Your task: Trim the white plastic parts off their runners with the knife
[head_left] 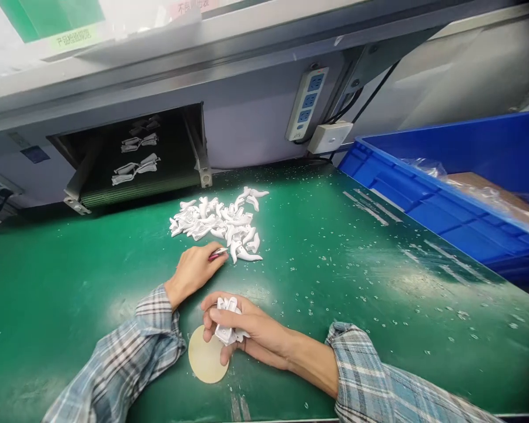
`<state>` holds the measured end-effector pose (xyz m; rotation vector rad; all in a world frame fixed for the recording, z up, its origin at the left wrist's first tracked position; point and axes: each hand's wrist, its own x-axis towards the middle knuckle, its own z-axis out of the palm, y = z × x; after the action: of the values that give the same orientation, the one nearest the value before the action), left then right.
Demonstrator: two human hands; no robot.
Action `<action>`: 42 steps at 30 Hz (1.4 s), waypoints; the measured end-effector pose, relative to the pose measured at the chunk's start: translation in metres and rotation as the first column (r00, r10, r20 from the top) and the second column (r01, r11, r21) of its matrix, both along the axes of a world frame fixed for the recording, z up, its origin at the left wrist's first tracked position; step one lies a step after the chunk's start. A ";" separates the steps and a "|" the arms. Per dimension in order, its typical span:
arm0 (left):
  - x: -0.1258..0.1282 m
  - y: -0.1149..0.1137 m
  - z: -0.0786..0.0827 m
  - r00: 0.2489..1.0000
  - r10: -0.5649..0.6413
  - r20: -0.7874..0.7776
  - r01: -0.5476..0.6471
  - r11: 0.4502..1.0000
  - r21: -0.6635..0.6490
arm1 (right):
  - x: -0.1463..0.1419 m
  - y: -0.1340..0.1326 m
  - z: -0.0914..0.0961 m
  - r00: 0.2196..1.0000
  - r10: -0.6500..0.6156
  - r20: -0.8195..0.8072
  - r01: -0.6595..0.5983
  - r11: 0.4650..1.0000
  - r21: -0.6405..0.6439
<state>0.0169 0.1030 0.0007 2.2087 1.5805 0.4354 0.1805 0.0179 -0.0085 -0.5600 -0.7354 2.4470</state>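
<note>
My left hand [194, 269] rests at the near edge of a pile of small curved white plastic parts [203, 218]. Its fingers are closed on a slim red-and-white tool [217, 254], mostly hidden in the grip, so its kind is unclear. Closer to me, my right hand [251, 326] curls around several white plastic parts [227, 320], thumb across them. Beneath its fingertips lies a flat round cream-coloured disc [206, 361] on the green tabletop [300, 305].
Behind the pile, a conveyor belt [139, 191] carries more white parts in an opening. A blue crate [436, 200] holding cardboard and clear plastic stands at the right. A power strip [307, 104] hangs on the back panel. Small white scraps dot the tabletop.
</note>
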 end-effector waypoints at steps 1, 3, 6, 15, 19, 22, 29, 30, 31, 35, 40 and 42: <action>0.009 0.006 -0.001 1.000 -0.008 -0.010 0.008 1.000 0.021 | 0.000 0.001 0.000 1.000 0.005 -0.001 -0.005 1.000 0.005; 0.023 0.015 -0.002 0.999 -0.048 -0.017 0.049 0.998 0.049 | 0.000 0.002 0.000 1.000 0.004 0.010 -0.004 1.000 0.005; 0.029 0.021 -0.001 0.992 -0.125 -0.008 0.125 0.990 0.062 | -0.001 0.002 0.001 0.999 -0.004 0.036 0.004 1.000 0.003; -0.011 0.008 0.003 0.995 -0.048 0.086 0.046 0.999 0.026 | 0.002 0.007 0.004 0.935 -0.313 0.165 0.295 0.947 0.126; -0.025 -0.021 0.017 0.971 0.085 0.224 -0.095 0.995 0.033 | 0.005 0.015 0.003 0.831 -0.473 0.292 0.383 0.868 0.317; -0.024 -0.053 0.024 0.910 0.138 0.390 -0.144 0.990 -0.015 | 0.007 0.017 0.004 0.792 -0.508 0.339 0.291 0.802 0.521; -0.017 -0.096 0.017 0.813 0.146 0.563 -0.081 0.987 -0.139 | 0.004 0.009 0.005 0.763 -0.516 0.389 0.051 0.648 0.760; -0.019 -0.097 0.016 0.814 0.108 0.571 -0.037 0.990 -0.135 | 0.005 0.009 0.004 0.752 -0.524 0.399 0.035 0.637 0.770; -0.021 -0.098 0.016 0.814 0.066 0.577 0.007 0.992 -0.124 | 0.006 0.009 0.004 0.739 -0.540 0.402 0.030 0.622 0.782; -0.029 -0.101 0.012 0.860 -0.035 0.509 0.068 0.997 -0.046 | 0.011 0.011 0.003 0.721 -0.624 0.302 0.065 0.495 0.866; -0.029 -0.103 0.009 0.902 -0.085 0.423 0.111 0.993 -0.037 | 0.013 0.011 0.003 0.716 -0.687 0.123 0.115 0.289 0.950; -0.028 -0.104 0.009 0.897 -0.102 0.430 0.135 0.990 -0.047 | 0.013 0.011 0.003 0.711 -0.699 0.079 0.118 0.229 0.966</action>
<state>-0.0108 -0.0005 0.0099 1.9658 1.2013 0.7513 0.1937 0.0286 -0.0052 -0.7777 -1.7370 0.9510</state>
